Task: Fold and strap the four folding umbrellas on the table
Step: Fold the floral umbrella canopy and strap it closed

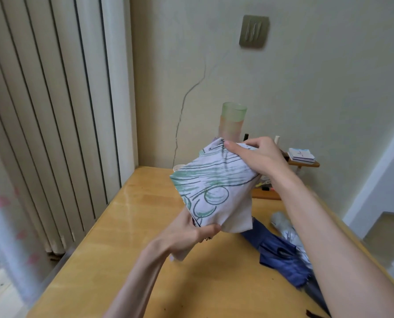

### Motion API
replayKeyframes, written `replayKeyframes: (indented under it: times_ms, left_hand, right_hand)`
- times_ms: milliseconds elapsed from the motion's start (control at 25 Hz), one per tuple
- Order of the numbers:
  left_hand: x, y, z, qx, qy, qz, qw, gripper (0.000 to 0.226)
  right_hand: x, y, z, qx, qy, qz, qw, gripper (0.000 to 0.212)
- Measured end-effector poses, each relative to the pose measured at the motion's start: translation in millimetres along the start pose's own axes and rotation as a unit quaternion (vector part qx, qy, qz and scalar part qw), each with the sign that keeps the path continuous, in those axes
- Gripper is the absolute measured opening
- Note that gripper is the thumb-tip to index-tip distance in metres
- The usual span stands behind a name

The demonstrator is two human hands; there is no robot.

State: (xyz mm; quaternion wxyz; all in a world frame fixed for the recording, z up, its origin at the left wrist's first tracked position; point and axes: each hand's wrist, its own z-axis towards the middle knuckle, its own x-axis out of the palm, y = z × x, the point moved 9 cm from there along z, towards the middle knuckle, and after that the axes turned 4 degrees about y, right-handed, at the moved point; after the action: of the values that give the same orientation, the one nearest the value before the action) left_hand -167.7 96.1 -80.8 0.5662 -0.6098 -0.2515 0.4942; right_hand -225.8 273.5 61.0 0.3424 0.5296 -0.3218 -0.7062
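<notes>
1. Counted three umbrellas in plain view; could not tell whether the dark cloth at the near right edge belonged to a fourth.
2. Found one white umbrella (214,191), marked with green scribbled lines and circles, lifted above the middle of the surface (127,226) and tilted, its cloth gathered but loose.
3. Saw the left hand (189,235) clenched round the near, lower end of the white umbrella, thumb laid across the cloth.
4. Saw the right hand (258,157) curled over the far, upper end, pinching the fabric there.
5. Found one blue umbrella (281,255) lying on the surface at the near right, cloth loose and rumpled.
6. Found one silver-grey umbrella (282,223) lying just beside the blue one, on its right, partly hidden by the right forearm.
7. Noted one tall frosted tumbler (232,120), green above peach, at the far edge behind the white umbrella, and one small white cup (178,167) to its left.
8. Noted one low wooden shelf (306,163) at the far right, carrying one small pile of cards (301,154).
9. Noted one switch plate (253,31) on the far wall and one ribbed white panel (53,111) along the left.
</notes>
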Motion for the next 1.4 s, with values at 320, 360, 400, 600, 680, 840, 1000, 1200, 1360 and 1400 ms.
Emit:
replayKeyframes:
  times_ms: [320, 360, 400, 600, 680, 840, 1000, 1200, 1360, 1400]
  left_hand:
    - [-2, -28, -3, 0.104, -0.033, -0.054, 0.993, 0.023]
    - [-2, -29, -3, 0.111, -0.035, -0.058, 0.992, 0.026]
    - [-3, -28, -2, 0.115, -0.038, -0.062, 0.991, 0.03]
    - [-2, -32, -1, 0.13, -0.043, -0.051, 0.989, 0.018]
    - [-2, -37, 0, 0.137, -0.049, -0.031, 0.989, 0.017]
    - [-21, -12, -1, 0.03, -0.082, -0.095, 0.992, 0.056]
    - [-42, 14, -3, -0.031, -0.12, -0.119, 0.985, 0.078]
    - [-49, 17, 2, 0.014, -0.165, -0.248, 0.955, 0.095]
    - [-55, 14, 0, 0.051, -0.19, -0.294, 0.935, 0.079]
    - [-57, 13, -1, 0.059, -0.193, -0.311, 0.929, 0.067]
  right_hand:
    - [-6, 6, -7, -0.003, -0.021, 0.036, 0.999, 0.036]
    - [-6, 6, -11, -0.006, 0.007, 0.033, 0.999, 0.044]
    - [-5, 6, -16, -0.009, 0.034, 0.029, 0.999, 0.051]
    - [-10, 4, -24, -0.03, -0.004, 0.042, 0.999, 0.043]
    - [-12, 7, -22, -0.05, -0.027, 0.067, 0.996, 0.036]
    - [-19, 10, -21, -0.104, -0.056, 0.096, 0.988, 0.034]
    - [-32, 10, -21, -0.128, -0.124, 0.05, 0.983, 0.038]
    - [-33, 23, -31, -0.187, -0.127, -0.002, 0.974, 0.042]
    - [-24, 20, -34, -0.195, -0.093, 0.012, 0.976, 0.04]
    - [-25, 20, -35, -0.195, -0.096, 0.01, 0.976, 0.041]
